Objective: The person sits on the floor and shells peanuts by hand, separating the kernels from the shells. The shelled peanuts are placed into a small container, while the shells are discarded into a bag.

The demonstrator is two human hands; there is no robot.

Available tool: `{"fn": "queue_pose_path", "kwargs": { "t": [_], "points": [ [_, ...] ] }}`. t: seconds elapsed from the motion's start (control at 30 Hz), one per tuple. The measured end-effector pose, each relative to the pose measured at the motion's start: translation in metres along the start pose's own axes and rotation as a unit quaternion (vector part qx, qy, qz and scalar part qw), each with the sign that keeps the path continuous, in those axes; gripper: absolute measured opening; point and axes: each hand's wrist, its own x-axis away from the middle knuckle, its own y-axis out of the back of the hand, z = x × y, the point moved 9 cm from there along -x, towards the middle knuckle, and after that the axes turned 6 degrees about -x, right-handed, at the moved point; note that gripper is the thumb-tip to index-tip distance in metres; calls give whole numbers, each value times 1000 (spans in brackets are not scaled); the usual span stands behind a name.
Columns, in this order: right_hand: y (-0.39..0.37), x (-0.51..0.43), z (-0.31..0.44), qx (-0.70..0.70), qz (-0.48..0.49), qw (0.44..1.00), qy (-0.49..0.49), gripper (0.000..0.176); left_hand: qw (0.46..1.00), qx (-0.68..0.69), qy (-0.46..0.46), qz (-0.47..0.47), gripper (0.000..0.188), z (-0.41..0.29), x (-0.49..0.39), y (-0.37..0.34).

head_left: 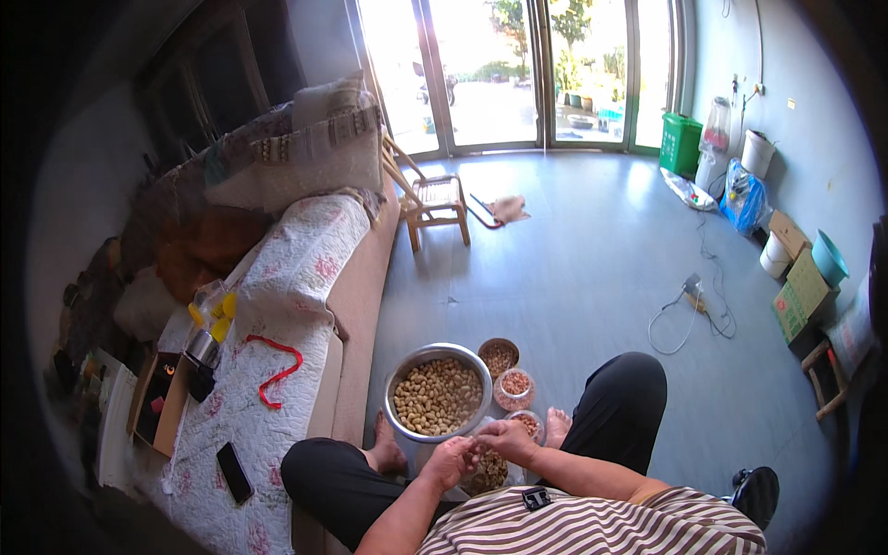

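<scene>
My left hand (452, 463) and my right hand (510, 442) meet between my knees, fingertips pinched close together. Whatever lies between the fingertips is too small to make out. Below them, broken peanut shells (488, 474) fill a pale plastic bag, partly hidden by my hands and shirt. A steel basin (390, 417) of unshelled peanuts (437, 397) stands just beyond my left hand. To its right are a round brown-rimmed container (515, 349) and a clear jar (515, 402), both holding shelled kernels. My right hand partly covers another clear container (538, 438) of kernels.
On the left, a quilt-covered sofa (305, 361) bears a red ribbon (281, 378), a phone (234, 473) and a cardboard box (166, 413). A wooden chair (438, 201) stands ahead. Cables (676, 312) lie on the floor at right, near boxes (805, 295) and buckets along the wall.
</scene>
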Motion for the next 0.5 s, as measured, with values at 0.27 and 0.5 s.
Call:
{"fn": "queue_pose_path", "kwargs": {
  "t": [0.27, 0.5],
  "points": [
    [-7, 22, 63, 191, -17, 976, 104, 23, 996, 47, 19, 71, 24, 6, 4, -7],
    [-13, 15, 22, -40, -4, 999, 11, 18, 989, 83, 55, 113, 17, 10, 11, -21]
  ]
}}
